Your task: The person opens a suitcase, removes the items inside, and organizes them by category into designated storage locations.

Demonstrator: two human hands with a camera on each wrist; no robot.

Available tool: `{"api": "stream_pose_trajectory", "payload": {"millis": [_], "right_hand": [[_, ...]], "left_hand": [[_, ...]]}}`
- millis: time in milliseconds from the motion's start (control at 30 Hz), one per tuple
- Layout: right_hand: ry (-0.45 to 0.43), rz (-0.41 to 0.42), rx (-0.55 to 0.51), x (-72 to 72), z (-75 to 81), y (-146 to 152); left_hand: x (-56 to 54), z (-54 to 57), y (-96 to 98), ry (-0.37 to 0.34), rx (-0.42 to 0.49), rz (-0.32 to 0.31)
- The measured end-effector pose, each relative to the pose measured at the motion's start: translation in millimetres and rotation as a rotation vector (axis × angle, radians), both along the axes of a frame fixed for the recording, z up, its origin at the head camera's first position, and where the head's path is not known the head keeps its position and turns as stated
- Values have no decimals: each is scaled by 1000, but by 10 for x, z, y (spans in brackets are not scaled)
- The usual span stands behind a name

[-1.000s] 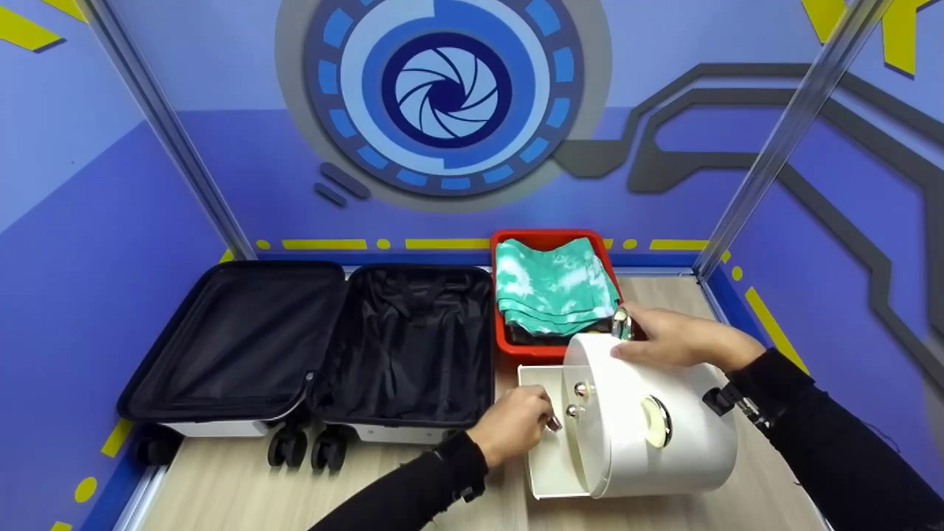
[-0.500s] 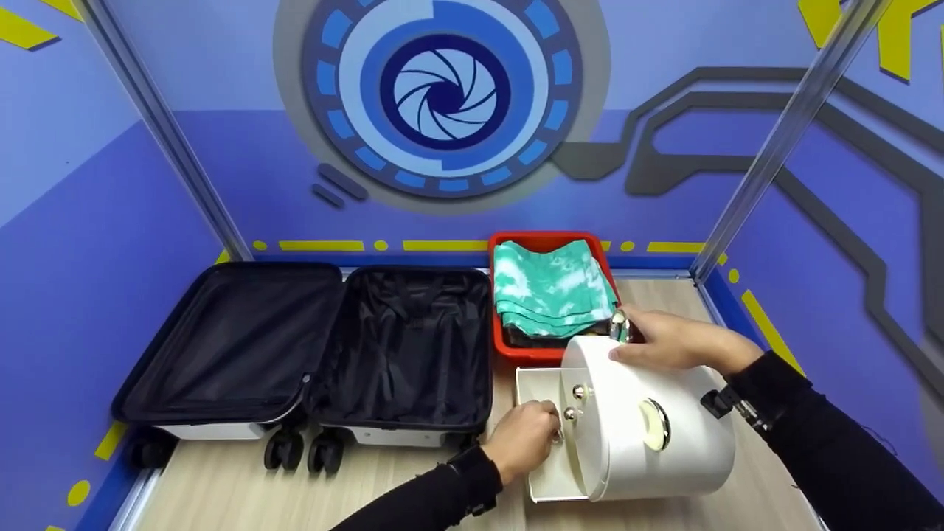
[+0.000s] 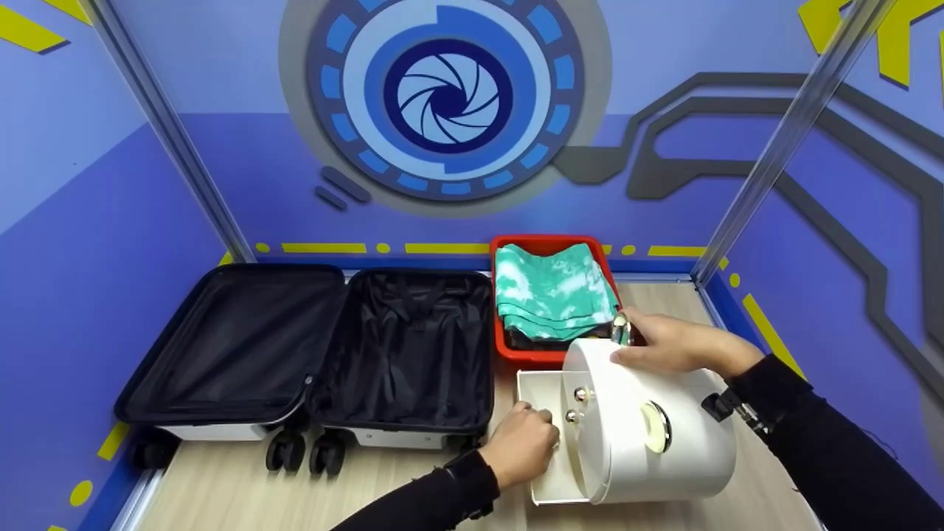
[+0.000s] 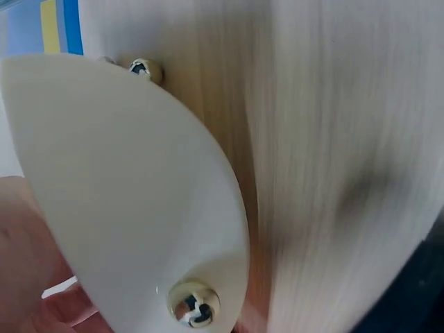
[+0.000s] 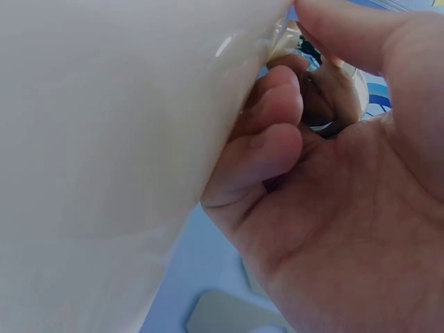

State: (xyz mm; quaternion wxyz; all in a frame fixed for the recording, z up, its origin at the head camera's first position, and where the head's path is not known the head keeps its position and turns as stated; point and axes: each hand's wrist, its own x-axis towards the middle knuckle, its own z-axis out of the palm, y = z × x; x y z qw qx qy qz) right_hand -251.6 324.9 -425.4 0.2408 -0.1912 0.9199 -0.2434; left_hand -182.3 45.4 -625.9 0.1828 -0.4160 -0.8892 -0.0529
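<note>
A white rounded cosmetic case (image 3: 664, 450) lies on the wood-look tabletop, with a drawer (image 3: 553, 490) pulled out to the left. My right hand (image 3: 667, 343) holds the case by its shiny metal handle (image 3: 622, 328). In the right wrist view its fingers (image 5: 277, 146) curl at the handle, beside the white shell. My left hand (image 3: 523, 442) reaches over the drawer's front wall, fingers curled down inside. A small shiny item is pinched there, almost wholly hidden now. The left wrist view shows the curved drawer front (image 4: 132, 194) with a round knob (image 4: 194, 305).
An open suitcase (image 3: 413, 346) with black lining lies to the left, its wheels facing me. Behind the case, a red bin (image 3: 531, 358) holds folded green-and-white cloth (image 3: 553, 287). Blue patterned walls (image 3: 457, 221) enclose the back and sides.
My left hand has moved slightly right and lower into the drawer, and the shiny item between its fingers has become nearly hidden. My right hand keeps its hold on the handle.
</note>
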Motion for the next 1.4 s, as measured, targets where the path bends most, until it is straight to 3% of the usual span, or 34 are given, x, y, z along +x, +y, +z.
{"api": "stream_pose_trajectory", "payload": {"millis": [333,500,667,800,933,1133,1400], "right_hand": [[-2,6,1,-3,-10,9],[-16,-3,-5,0,8,1],[-22,-6,-13,4,10,7],[-12,-6,-3,0,-5,14],[2,-1,9,0,-16,12],[-4,-2,1,10,-34,7],[-18,-14,-2,5,-18,0]], "left_hand": [[-11,14,-236,-98,267,45],[134,24,-308,-140,260,103],[312,19,-330,-364,247,175],[387,-23,-323,-511,322,224],[397,-105,-324,-490,378,259],[361,-224,-343,-421,366,271],[285,-223,-320,-418,373,269]]}}
